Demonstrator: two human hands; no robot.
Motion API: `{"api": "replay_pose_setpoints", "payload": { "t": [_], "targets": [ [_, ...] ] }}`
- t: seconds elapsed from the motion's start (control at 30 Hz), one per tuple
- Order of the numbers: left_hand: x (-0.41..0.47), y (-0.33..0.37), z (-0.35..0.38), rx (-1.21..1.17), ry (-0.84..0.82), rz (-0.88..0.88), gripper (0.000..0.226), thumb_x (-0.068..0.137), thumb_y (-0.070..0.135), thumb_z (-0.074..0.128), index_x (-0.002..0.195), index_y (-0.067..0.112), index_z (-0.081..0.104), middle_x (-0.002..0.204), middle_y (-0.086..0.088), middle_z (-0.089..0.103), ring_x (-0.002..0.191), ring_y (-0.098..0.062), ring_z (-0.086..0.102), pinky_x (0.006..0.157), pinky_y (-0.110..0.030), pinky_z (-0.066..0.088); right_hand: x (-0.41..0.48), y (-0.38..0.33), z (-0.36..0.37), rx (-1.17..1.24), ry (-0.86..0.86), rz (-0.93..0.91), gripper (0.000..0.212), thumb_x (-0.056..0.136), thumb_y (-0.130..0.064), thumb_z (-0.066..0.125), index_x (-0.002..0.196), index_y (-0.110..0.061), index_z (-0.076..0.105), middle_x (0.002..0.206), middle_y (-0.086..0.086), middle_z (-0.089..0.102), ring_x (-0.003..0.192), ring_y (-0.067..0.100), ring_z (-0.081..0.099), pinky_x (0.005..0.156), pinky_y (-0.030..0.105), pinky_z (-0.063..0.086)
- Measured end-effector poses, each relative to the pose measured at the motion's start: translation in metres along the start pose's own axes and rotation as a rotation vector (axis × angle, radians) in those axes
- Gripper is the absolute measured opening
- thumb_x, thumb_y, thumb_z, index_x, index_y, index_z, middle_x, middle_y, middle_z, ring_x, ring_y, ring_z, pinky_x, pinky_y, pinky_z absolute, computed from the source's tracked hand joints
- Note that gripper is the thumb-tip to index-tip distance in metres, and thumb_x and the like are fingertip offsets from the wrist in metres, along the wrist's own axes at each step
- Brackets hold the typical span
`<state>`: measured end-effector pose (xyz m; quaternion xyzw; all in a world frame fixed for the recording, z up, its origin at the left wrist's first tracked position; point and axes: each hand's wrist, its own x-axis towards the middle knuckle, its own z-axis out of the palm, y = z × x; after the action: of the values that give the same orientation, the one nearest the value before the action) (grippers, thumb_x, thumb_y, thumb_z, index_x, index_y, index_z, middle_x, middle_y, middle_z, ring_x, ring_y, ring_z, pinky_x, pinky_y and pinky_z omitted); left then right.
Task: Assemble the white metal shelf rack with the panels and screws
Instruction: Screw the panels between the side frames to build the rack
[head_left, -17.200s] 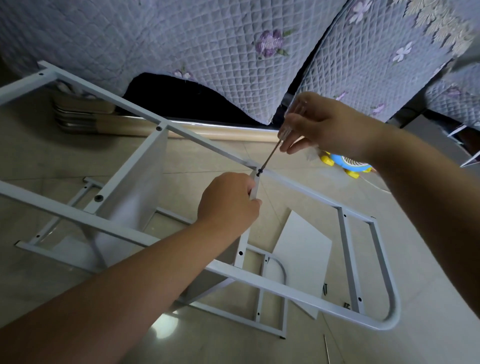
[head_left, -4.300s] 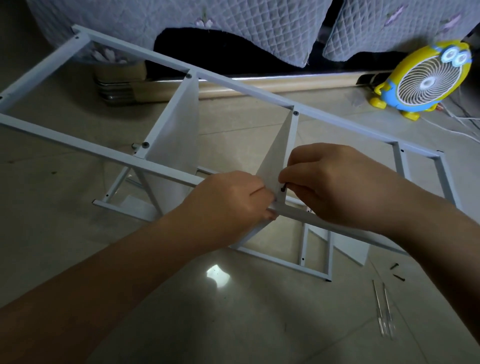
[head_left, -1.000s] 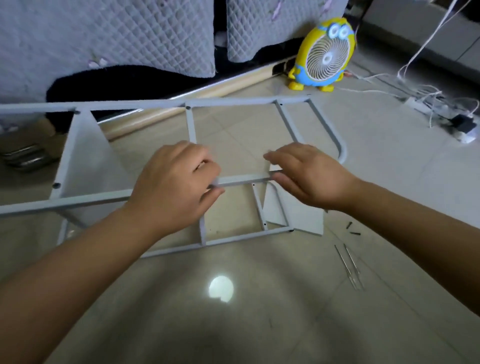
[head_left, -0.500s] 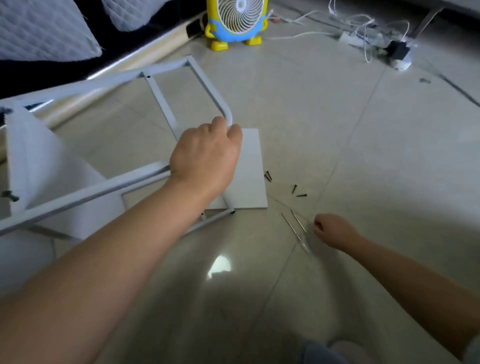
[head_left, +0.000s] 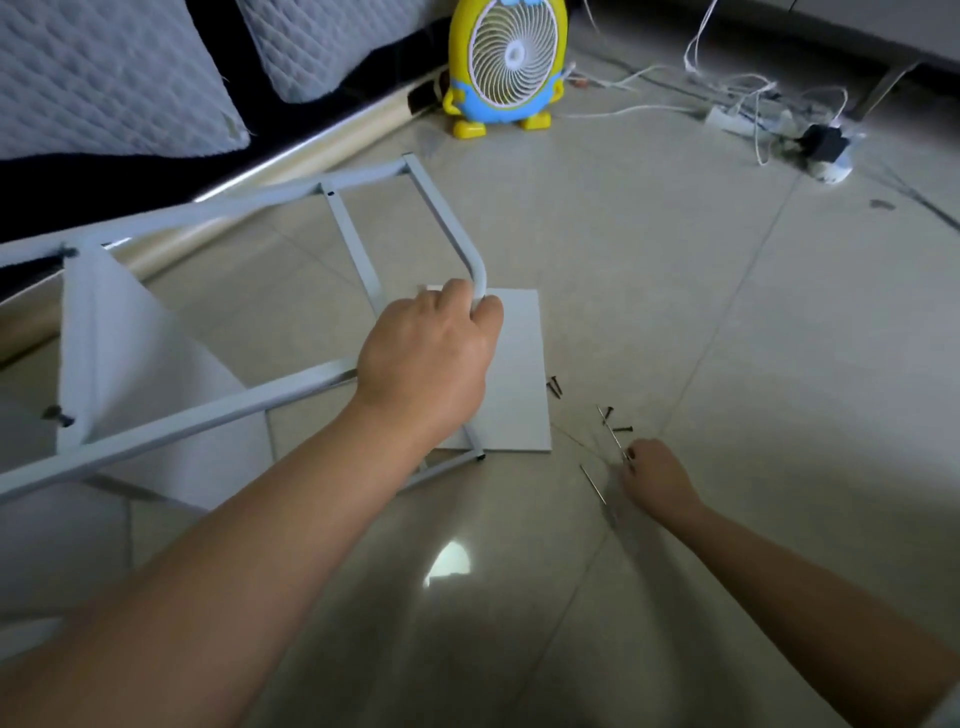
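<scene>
- Left hand (head_left: 431, 358): clamped round the bent corner of the rack frame (head_left: 208, 410), fingers wrapped over the tube, holding that end raised off the floor (head_left: 753, 322). It is busy, so it is not free for picking.
- Right hand (head_left: 657, 475): down at the floor, fingers curled, tips touching the near end of the screwdriver (head_left: 613, 435). I cannot tell whether they have pinched it or only rest on it.
- Screwdriver: a thin shaft lying flat, its long axis running from far-left to near-right and ending at my right fingertips. A second thin tool (head_left: 594, 484) lies just to the left of the hand on much the same slant.
- Screws (head_left: 621, 429): dark and loose on the tile. One is just beyond the right fingertips beside the shaft, and another pair (head_left: 556, 387) lies further left, at the edge of the loose panel (head_left: 519, 374).
- Loose panel: flat on the floor under the raised corner of the frame, between my two hands and not yet fitted.
- Fitted panel (head_left: 135, 353): set upright in the frame, well to the left.
- Judgement: the right hand is much the nearer to both tool and screws. A short reach forward and left covers them.
- Room: open tile to the right of and in front of the right hand. The frame leg and the panel edge close off the left side.
- Fan (head_left: 506, 62) and power strip (head_left: 737, 117): far side of the floor, well apart from the work.
</scene>
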<state>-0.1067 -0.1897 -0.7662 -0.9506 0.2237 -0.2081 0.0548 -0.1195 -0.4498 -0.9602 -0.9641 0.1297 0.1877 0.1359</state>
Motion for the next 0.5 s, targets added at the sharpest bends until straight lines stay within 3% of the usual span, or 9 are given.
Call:
{"api": "replay_pose_setpoints", "payload": {
  "t": [0.07, 0.13, 0.23, 0.3, 0.37, 0.5],
  "targets": [
    [-0.002, -0.001, 0.0, -0.042, 0.0, -0.005, 0.028, 0.035, -0.008, 0.068, 0.059, 0.004, 0.06, 0.053, -0.012, 0.046, 0.035, -0.025, 0.041, 0.047, -0.021, 0.017, -0.003, -0.007, -0.004, -0.01, -0.008, 0.011, 0.022, 0.09, -0.005, 0.042, 0.068, -0.008, 0.042, 0.108, 0.023, 0.053, 0.088, 0.03, 0.049, 0.066, 0.029, 0.029],
    [-0.005, -0.003, -0.001, -0.066, 0.016, 0.006, 0.029, 0.036, -0.006, 0.074, 0.058, 0.004, 0.059, 0.053, -0.013, 0.047, 0.037, -0.026, 0.043, 0.048, -0.022, 0.018, -0.011, -0.012, -0.001, -0.011, -0.033, 0.008, 0.016, 0.09, -0.004, 0.041, 0.093, 0.003, 0.055, 0.106, 0.021, 0.053, 0.1, 0.031, 0.053, 0.074, 0.03, 0.036],
    [-0.01, -0.008, 0.001, -0.151, 0.049, 0.013, 0.029, 0.043, -0.006, 0.076, 0.068, 0.001, 0.065, 0.06, -0.014, 0.053, 0.045, -0.028, 0.05, 0.047, -0.024, 0.026, -0.02, -0.024, -0.005, 0.186, 0.013, -0.118, 0.021, 0.093, -0.004, 0.04, 0.102, 0.007, 0.055, 0.093, 0.015, 0.053, 0.088, 0.027, 0.055, 0.072, 0.03, 0.039],
    [-0.015, -0.012, 0.002, -0.271, 0.094, -0.011, 0.028, 0.05, -0.01, 0.073, 0.077, -0.002, 0.068, 0.073, -0.018, 0.061, 0.056, -0.032, 0.058, 0.047, -0.028, 0.042, -0.031, -0.045, -0.019, 0.465, 0.066, -0.192, 0.021, 0.094, -0.005, 0.037, 0.103, 0.002, 0.055, 0.084, 0.005, 0.052, 0.07, 0.016, 0.053, 0.065, 0.021, 0.042],
    [-0.024, -0.017, 0.003, -0.385, 0.161, -0.009, 0.02, 0.062, -0.006, 0.063, 0.081, -0.003, 0.069, 0.084, -0.019, 0.064, 0.065, -0.033, 0.061, 0.051, -0.035, 0.052, -0.047, -0.069, -0.039, 0.675, 0.161, -0.348, 0.022, 0.088, -0.014, 0.035, 0.095, -0.011, 0.055, 0.075, -0.005, 0.049, 0.063, 0.004, 0.048, 0.062, 0.017, 0.039],
    [-0.034, -0.026, -0.003, -0.665, 0.23, -0.143, 0.031, 0.08, 0.023, 0.049, 0.089, 0.004, 0.072, 0.088, -0.007, 0.066, 0.078, -0.013, 0.054, 0.063, -0.022, 0.048, -0.08, -0.109, -0.074, 0.779, 0.288, -0.721, 0.019, 0.081, -0.012, 0.036, 0.084, -0.021, 0.052, 0.071, -0.01, 0.049, 0.067, -0.004, 0.049, 0.064, 0.006, 0.036]
  ]
}}
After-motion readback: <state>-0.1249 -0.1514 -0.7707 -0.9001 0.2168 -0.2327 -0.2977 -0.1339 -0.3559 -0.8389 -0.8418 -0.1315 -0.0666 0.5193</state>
